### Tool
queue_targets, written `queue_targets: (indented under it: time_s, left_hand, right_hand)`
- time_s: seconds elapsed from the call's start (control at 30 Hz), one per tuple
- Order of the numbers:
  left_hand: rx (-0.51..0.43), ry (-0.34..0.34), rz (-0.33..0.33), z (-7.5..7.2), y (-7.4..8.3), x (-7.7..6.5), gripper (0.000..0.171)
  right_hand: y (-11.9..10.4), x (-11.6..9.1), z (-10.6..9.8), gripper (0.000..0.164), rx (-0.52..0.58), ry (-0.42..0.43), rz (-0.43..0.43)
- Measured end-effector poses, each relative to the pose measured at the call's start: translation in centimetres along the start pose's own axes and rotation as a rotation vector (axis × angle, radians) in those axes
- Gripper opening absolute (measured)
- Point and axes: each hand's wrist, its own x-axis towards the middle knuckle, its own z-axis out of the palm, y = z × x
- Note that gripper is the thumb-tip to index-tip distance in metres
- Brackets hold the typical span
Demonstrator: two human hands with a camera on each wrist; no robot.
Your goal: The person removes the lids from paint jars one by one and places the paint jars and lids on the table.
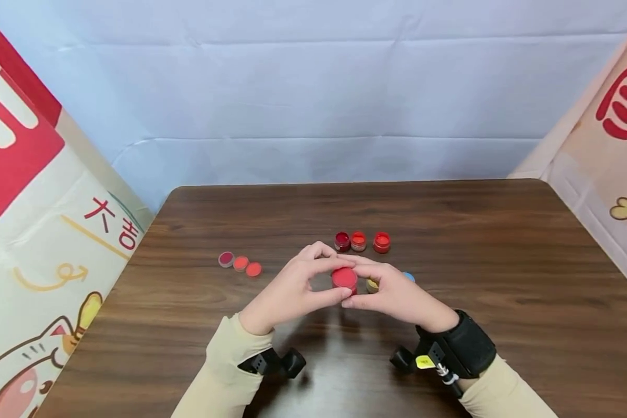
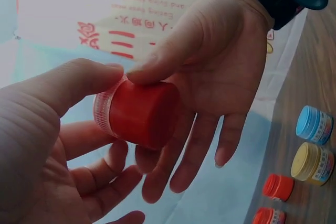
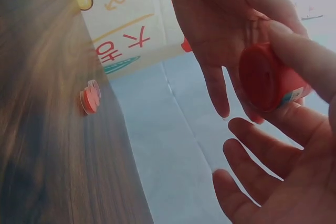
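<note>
A small red paint jar (image 1: 343, 280) is held just above the table between both hands. In the left wrist view, the thumb and fingers of my left hand (image 1: 292, 284) pinch the ridged clear rim of its lid (image 2: 103, 109). My right hand (image 1: 394, 290) grips the red body (image 2: 144, 114) from the other side, thumb on top and index finger below, the other fingers spread loosely. The jar lies tilted on its side in both wrist views. The lid looks seated on the jar. Part of a label shows in the right wrist view.
Three red-toned jars, a dark red one (image 1: 342, 242), an orange-red one (image 1: 358, 241) and a red one (image 1: 382, 242), stand behind the hands. Three round lids (image 1: 241, 264) lie at the left. A yellow jar (image 2: 312, 163) and a blue jar (image 2: 315, 125) are partly hidden by my right hand in the head view.
</note>
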Motion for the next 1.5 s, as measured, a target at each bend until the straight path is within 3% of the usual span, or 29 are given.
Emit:
queue_targets:
  time_s: [0.23, 0.5, 0.63, 0.9, 1.07, 1.23, 1.33, 1.5]
  left_hand:
    - [-0.196, 0.043, -0.019, 0.1, -0.1, 0.2, 0.037]
    - [-0.266, 0.088, -0.082, 0.3, 0.1, 0.4, 0.036]
    - [-0.263, 0.107, -0.085, 0.4, 0.2, 0.3, 0.037]
    - [-0.22, 0.125, -0.077, 0.8, 0.5, 0.5, 0.038]
    - [-0.14, 0.194, -0.088, 1.4, 0.6, 0.8, 0.035]
    - [-0.07, 0.263, -0.129, 2.1, 0.8, 0.8, 0.036]
    - [-0.09, 0.246, -0.123, 2.1, 0.7, 0.9, 0.04]
    - [-0.209, 0.124, -0.046, 1.9, 0.2, 0.8, 0.046]
  right_hand:
    - [-0.2, 0.0, -0.2, 0.025, 0.03, 0.0, -0.059]
    - [-0.5, 0.3, -0.4, 0.036, 0.017, 0.028, -0.085]
    - [-0.4, 0.3, -0.1, 0.027, -0.003, 0.049, -0.098]
    - [-0.2, 0.0, 0.0, 0.03, -0.015, 0.084, -0.091]
    - [-0.2, -0.1, 0.1, 0.041, -0.047, 0.141, -0.07]
    - [-0.1, -0.1, 0.3, 0.043, -0.08, 0.199, -0.053]
    - [-0.2, -0.2, 0.2, 0.043, -0.07, 0.19, -0.053]
    - [-0.5, -0.4, 0.1, 0.035, -0.102, 0.16, -0.054]
